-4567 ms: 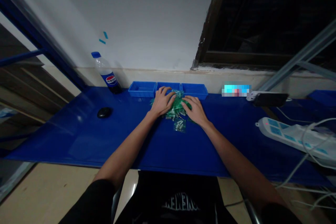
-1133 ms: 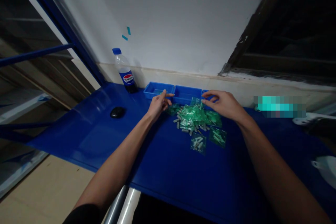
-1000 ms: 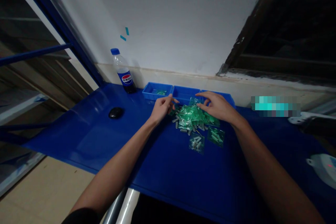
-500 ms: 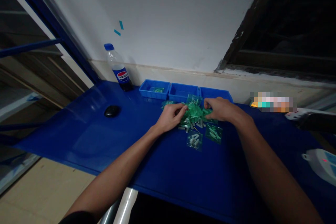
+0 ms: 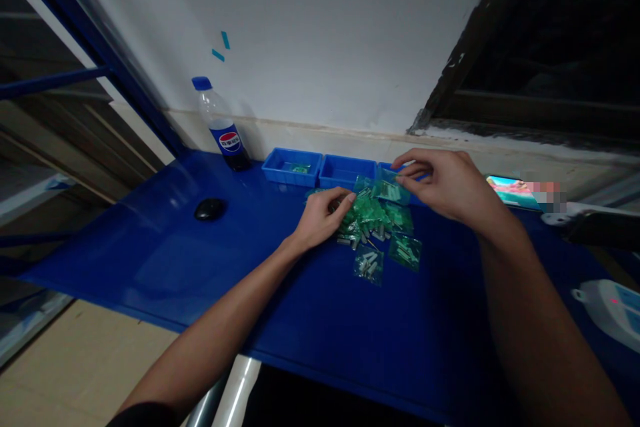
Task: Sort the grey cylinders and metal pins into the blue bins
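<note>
A pile of small green plastic bags with grey cylindrical parts lies on the blue table. My left hand rests on the pile's left side, fingers curled onto the bags. My right hand is raised above the pile's far right and pinches one green bag between thumb and fingers. Two single bags lie in front of the pile: one and another. Three blue trays stand behind the pile; the left tray holds a green bag, and the middle tray is next to it.
A cola bottle stands at the wall, back left. A black computer mouse lies on the table's left. A lit phone screen and a white power strip sit at the right. The table's front edge is near my body.
My right hand has lifted off the pile with one green bag pinched in it. My left hand has slid onto the pile's left side. A green bag now lies in the left tray.
</note>
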Tool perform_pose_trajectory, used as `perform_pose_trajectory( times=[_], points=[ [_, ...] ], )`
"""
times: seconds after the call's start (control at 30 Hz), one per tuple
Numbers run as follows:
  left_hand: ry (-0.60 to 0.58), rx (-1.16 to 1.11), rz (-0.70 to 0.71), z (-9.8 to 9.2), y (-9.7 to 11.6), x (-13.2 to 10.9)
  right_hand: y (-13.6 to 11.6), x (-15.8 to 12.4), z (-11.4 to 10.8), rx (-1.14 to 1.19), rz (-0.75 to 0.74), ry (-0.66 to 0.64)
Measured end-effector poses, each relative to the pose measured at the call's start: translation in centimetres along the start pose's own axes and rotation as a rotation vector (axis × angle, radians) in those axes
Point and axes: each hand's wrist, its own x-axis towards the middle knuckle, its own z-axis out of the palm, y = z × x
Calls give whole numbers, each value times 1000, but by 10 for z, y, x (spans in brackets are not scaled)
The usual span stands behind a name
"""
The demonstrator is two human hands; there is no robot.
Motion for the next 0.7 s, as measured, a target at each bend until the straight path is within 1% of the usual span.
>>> perform_pose_trajectory(
  times=[0.07, 0.17, 0.2, 0.3, 0.37, 0.43, 0.5, 0.53, 0.6, 0.7],
  points=[
    [-29, -34, 2, -3, 4, 0, -7, 2, 8, 239, -1, -38],
    [-128, -111, 8, -6, 7, -2, -8, 5, 24, 454, 13, -121],
    [-159, -156, -4, -8, 8, -3, -6, 6, 29, 499, 19, -126],
    [-216, -346, -89, -11, 7, -4, 0, 10, 42, 598, 39, -80],
    [-238, -454, -158, -13, 3, -3, 3, 11, 46, 614, 51, -63],
    [-229, -515, -214, -15, -2, 0, 5, 11, 47, 588, 57, -68],
    [-168, -546, -250, -16, -10, 4, 6, 12, 45, 527, 58, -79],
    [-112, -558, -262, -17, -15, 6, 7, 12, 43, 483, 55, -85],
    [41, -604, -304, -20, -24, 12, 12, 12, 37, 367, 44, -117],
    [275, -677, -373, -25, -36, 19, 27, 12, 28, 135, 46, -217]
  ],
)
